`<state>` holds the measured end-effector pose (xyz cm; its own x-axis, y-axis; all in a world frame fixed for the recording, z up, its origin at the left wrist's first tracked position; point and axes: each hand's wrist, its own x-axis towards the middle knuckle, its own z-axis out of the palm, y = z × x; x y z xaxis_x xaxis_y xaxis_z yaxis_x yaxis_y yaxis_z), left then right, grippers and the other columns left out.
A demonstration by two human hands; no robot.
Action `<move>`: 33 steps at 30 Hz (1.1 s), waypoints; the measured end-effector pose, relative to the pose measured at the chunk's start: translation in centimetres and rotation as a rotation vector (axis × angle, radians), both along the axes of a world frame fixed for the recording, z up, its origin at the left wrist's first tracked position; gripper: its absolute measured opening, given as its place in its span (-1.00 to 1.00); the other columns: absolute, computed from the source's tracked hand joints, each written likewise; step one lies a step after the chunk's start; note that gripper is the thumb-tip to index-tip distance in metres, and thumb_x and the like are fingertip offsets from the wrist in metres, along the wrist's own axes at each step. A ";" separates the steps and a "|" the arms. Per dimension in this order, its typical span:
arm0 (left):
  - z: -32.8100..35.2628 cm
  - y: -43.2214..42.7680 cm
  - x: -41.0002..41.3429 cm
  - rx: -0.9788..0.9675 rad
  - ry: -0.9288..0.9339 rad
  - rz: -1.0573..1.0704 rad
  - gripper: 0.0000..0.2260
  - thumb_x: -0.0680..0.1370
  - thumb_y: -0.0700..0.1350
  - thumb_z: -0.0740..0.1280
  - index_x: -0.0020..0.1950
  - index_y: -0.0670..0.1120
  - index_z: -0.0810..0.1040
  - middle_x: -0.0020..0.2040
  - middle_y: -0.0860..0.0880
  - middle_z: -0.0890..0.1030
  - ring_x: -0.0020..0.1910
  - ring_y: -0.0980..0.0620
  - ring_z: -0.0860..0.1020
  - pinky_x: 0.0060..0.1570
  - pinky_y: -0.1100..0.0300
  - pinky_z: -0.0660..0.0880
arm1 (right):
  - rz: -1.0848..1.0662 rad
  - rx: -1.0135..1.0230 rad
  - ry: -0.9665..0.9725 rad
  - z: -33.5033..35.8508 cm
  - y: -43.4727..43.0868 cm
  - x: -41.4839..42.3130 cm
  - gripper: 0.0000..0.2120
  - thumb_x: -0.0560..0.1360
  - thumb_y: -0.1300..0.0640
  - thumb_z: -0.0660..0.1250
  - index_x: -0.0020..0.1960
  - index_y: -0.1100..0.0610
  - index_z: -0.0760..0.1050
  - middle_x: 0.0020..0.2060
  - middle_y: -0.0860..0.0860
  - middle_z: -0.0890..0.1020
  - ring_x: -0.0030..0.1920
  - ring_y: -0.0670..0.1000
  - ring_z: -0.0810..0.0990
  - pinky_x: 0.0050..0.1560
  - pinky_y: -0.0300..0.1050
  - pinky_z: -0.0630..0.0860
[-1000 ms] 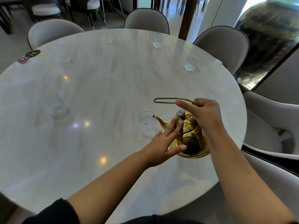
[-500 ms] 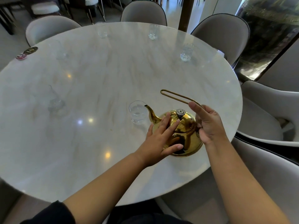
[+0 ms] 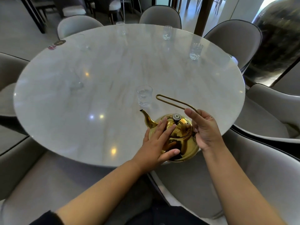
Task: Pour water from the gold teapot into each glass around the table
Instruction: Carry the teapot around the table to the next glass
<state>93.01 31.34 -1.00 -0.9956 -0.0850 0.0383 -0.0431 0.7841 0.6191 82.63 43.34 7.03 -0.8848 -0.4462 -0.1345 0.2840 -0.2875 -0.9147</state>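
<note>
Gold teapot (image 3: 180, 137) rests on the tabletop (image 3: 97, 98): left hand (image 3: 155, 143) flat steadying it, right hand (image 3: 206, 127) curled round the handle (image 3: 172, 101) for lifting.

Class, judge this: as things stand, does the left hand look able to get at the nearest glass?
Probably yes. The left hand rests flat on the gold teapot, holding nothing, and the nearest glass stands just beyond the spout on bare table.
</note>
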 end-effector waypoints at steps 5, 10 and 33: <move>0.8 1.9 6.0 0.005 0.011 0.002 -0.38 0.44 0.37 0.00 0.42 0.30 -0.20 0.46 0.24 -0.32 0.46 0.23 -0.33 0.40 0.09 -0.37 | 0.029 -0.045 0.005 0.9 1.9 5.9 -0.63 0.05 0.09 0.46 -0.38 0.16 0.28 -0.70 -0.12 0.41 -0.65 -0.21 0.40 -0.55 -0.40 0.37; 1.4 4.2 13.1 -0.022 -0.016 -0.006 -0.36 0.43 0.38 0.00 0.43 0.28 -0.19 0.51 0.15 -0.28 0.47 0.20 -0.31 0.43 -0.02 -0.36 | 0.031 -0.064 -0.014 1.2 4.2 13.1 -0.64 0.08 0.12 0.46 -0.39 0.14 0.26 -0.70 -0.13 0.39 -0.66 -0.21 0.38 -0.56 -0.40 0.36; 0.3 22.4 36.8 0.018 0.056 0.526 -0.38 0.48 0.32 0.08 0.45 0.26 -0.13 0.49 0.20 -0.27 0.44 0.26 -0.36 0.41 0.04 -0.36 | 0.685 -0.017 -0.052 -0.4 15.0 30.5 -0.65 0.09 0.06 0.54 -0.38 0.12 0.38 -0.63 -0.10 0.48 -0.56 -0.18 0.50 -0.40 -0.26 0.54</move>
